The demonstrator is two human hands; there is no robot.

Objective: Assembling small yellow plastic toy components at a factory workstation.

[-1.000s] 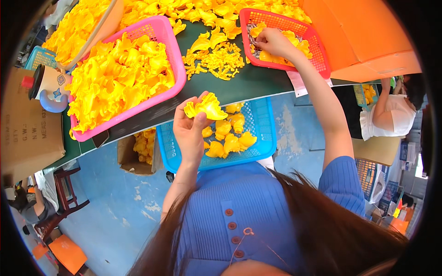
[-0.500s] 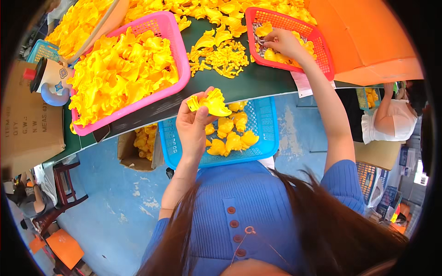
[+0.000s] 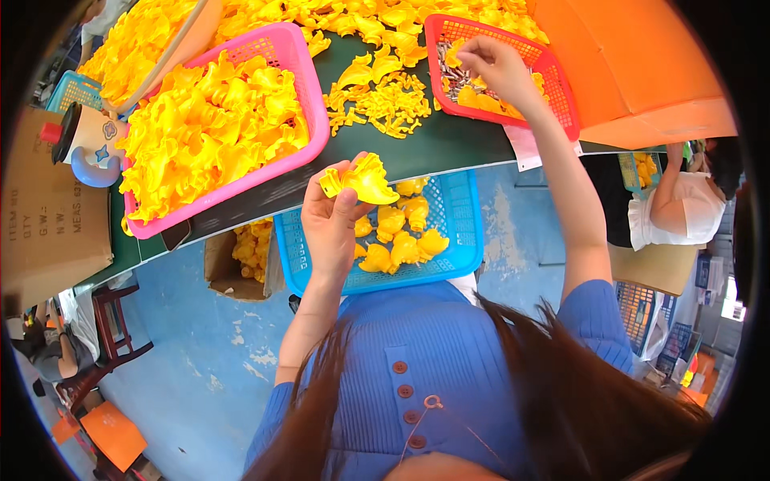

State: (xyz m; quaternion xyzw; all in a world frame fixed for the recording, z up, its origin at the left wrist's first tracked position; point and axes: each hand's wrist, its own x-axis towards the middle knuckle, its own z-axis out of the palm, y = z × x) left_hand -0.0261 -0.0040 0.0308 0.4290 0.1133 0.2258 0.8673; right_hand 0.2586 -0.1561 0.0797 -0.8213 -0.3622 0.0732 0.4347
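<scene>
Green table [image 3: 457,146] lies past the blue basket [image 3: 468,224]. Near that basket, the left hand [image 3: 329,223] pinches a yellow plastic shell [image 3: 367,181] between thumb and fingers; can't tell the right hand's [image 3: 501,72] grip.

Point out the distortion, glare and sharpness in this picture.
Head view: black corners surround the round fisheye image, and the person near the right rim appears tipped sideways; head view: a small bright white patch glares at that rim; head view: the left hand and its yellow piece look fairly sharp.
</scene>
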